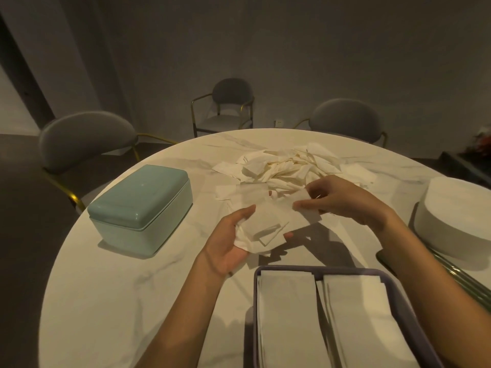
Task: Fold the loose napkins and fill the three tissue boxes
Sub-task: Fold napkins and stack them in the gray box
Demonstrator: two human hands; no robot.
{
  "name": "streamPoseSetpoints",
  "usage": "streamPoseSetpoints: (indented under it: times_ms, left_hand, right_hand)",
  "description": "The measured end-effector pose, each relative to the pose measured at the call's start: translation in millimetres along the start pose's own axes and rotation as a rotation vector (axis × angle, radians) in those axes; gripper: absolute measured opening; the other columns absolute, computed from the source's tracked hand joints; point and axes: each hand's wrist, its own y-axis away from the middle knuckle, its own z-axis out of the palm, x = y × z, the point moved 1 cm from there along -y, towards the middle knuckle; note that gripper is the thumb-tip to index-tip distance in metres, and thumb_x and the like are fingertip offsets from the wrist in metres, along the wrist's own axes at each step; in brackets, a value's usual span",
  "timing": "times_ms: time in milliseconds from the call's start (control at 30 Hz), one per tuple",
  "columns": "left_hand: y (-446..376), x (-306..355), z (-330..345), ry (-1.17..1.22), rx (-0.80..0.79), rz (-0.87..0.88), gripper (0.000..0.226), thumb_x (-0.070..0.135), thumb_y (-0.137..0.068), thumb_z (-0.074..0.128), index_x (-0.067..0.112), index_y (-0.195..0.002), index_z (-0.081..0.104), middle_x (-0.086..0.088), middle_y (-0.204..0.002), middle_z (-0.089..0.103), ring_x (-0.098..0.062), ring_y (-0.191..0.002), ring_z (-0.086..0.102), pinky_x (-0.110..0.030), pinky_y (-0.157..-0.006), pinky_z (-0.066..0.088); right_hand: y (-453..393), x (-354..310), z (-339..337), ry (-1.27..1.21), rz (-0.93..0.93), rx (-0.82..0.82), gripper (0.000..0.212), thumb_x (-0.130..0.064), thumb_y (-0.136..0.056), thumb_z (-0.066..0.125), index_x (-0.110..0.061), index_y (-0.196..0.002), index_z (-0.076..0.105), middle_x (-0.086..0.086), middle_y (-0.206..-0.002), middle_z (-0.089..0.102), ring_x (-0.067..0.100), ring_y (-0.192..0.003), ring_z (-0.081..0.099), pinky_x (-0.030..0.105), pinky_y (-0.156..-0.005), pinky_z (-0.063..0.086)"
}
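Observation:
I hold a small stack of white napkins (pixel 268 224) above the table between both hands. My left hand (pixel 228 243) cups the stack from below, palm up. My right hand (pixel 337 199) pinches the top napkin's far right corner. A heap of loose white napkins (pixel 287 166) lies just beyond my hands. An open purple box (pixel 255 301) at the near edge holds two rows of folded napkins. A closed mint-green tissue box (pixel 140 205) stands to the left. A white rounded box (pixel 457 219) sits at the right edge.
The round white marble table (pixel 119 301) fills the view. Three grey chairs with gold frames stand around its far side (pixel 85 139), (pixel 228 104), (pixel 348 118). Metal bars (pixel 462 282) lie by the right edge, under the white box.

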Motion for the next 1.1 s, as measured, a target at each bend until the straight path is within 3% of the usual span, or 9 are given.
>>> streamPoseSetpoints:
  times_ms: [167, 300, 400, 600, 667, 767, 900, 967, 1100]
  left_hand:
    - [-2, -2, -2, -0.003, -0.020, -0.007, 0.044, 0.018, -0.099, 0.052, 0.002, -0.141, 0.055, -0.028, -0.146, 0.053, -0.049, -0.134, 0.049, -0.070, -0.115, 0.031]
    - [1, -1, 1, -0.054, -0.018, 0.040, 0.041, 0.027, -0.102, 0.049, 0.009, -0.134, 0.066, -0.017, -0.131, 0.067, -0.037, -0.114, 0.067, -0.050, -0.100, 0.053]
    - [5, -4, 8, -0.082, -0.047, 0.015, 0.039, 0.033, -0.104, 0.046, 0.013, -0.117, 0.077, -0.012, -0.111, 0.075, -0.032, -0.099, 0.074, -0.041, -0.081, 0.062]
    - [4, -11, 8, -0.144, -0.152, -0.069, 0.061, 0.057, -0.106, 0.038, 0.012, -0.138, 0.065, -0.018, -0.130, 0.066, -0.036, -0.122, 0.061, -0.054, -0.112, 0.040]
    - [6, -12, 7, -0.179, -0.180, -0.075, 0.052, 0.048, -0.106, 0.046, 0.012, -0.138, 0.065, -0.021, -0.137, 0.061, -0.042, -0.130, 0.056, -0.062, -0.114, 0.036]
    - [9, -13, 8, -0.276, -0.153, -0.129, 0.042, 0.024, -0.104, 0.057, 0.007, -0.143, 0.060, -0.027, -0.142, 0.057, -0.049, -0.134, 0.052, -0.058, -0.110, 0.043]
    - [13, -13, 12, -0.390, -0.154, -0.134, 0.051, 0.021, -0.102, 0.058, 0.006, -0.149, 0.048, -0.028, -0.139, 0.057, -0.042, -0.124, 0.060, -0.052, -0.107, 0.048]
    - [15, -13, 13, -0.427, -0.171, -0.141, 0.061, 0.022, -0.100, 0.062, 0.008, -0.155, 0.038, -0.030, -0.147, 0.051, -0.042, -0.128, 0.056, -0.053, -0.110, 0.046]
    - [17, -13, 14, -0.462, -0.137, -0.162, 0.053, 0.016, -0.103, 0.055, 0.010, -0.153, 0.041, -0.029, -0.142, 0.057, -0.037, -0.119, 0.062, -0.049, -0.104, 0.052]
  right_hand:
    - [6, -12, -18, -0.149, -0.153, 0.247, 0.030, -0.039, -0.090, 0.071, -0.024, -0.115, 0.069, -0.010, -0.110, 0.067, 0.014, -0.101, 0.066, 0.023, -0.080, 0.058]
    - [22, -31, -20, -0.400, -0.322, 0.040, 0.037, -0.038, -0.083, 0.070, -0.024, -0.118, 0.070, -0.010, -0.111, 0.070, 0.013, -0.108, 0.067, 0.023, -0.085, 0.059]
    - [20, -35, -9, -0.359, -0.371, -0.087, 0.031, -0.034, -0.086, 0.071, -0.022, -0.114, 0.073, -0.014, -0.103, 0.071, 0.013, -0.103, 0.067, 0.020, -0.082, 0.056]
    - [1, -30, 31, -0.086, -0.495, 0.065, 0.018, -0.051, -0.083, 0.070, -0.046, -0.100, 0.067, -0.035, -0.091, 0.065, 0.000, -0.096, 0.061, 0.013, -0.071, 0.050]
    - [-2, -29, 32, -0.113, -0.487, 0.148, 0.018, -0.049, -0.085, 0.071, -0.047, -0.102, 0.069, -0.037, -0.098, 0.065, 0.000, -0.099, 0.061, 0.015, -0.071, 0.052]
    - [-9, -22, 25, -0.113, -0.415, 0.270, 0.014, -0.038, -0.096, 0.065, -0.036, -0.108, 0.073, -0.028, -0.102, 0.068, -0.001, -0.094, 0.063, 0.019, -0.071, 0.056]
    - [-7, -12, 22, -0.109, -0.292, 0.107, 0.008, -0.037, -0.094, 0.068, -0.039, -0.100, 0.073, -0.026, -0.090, 0.070, -0.002, -0.086, 0.067, 0.011, -0.068, 0.055]
    - [-5, -13, 21, -0.155, -0.272, 0.095, 0.005, -0.037, -0.091, 0.071, -0.041, -0.094, 0.074, -0.025, -0.088, 0.072, 0.000, -0.085, 0.069, 0.012, -0.070, 0.056]
    - [-5, -16, 19, -0.225, -0.250, 0.112, 0.006, -0.034, -0.090, 0.074, -0.039, -0.093, 0.075, -0.027, -0.087, 0.071, -0.005, -0.085, 0.067, 0.010, -0.065, 0.053]
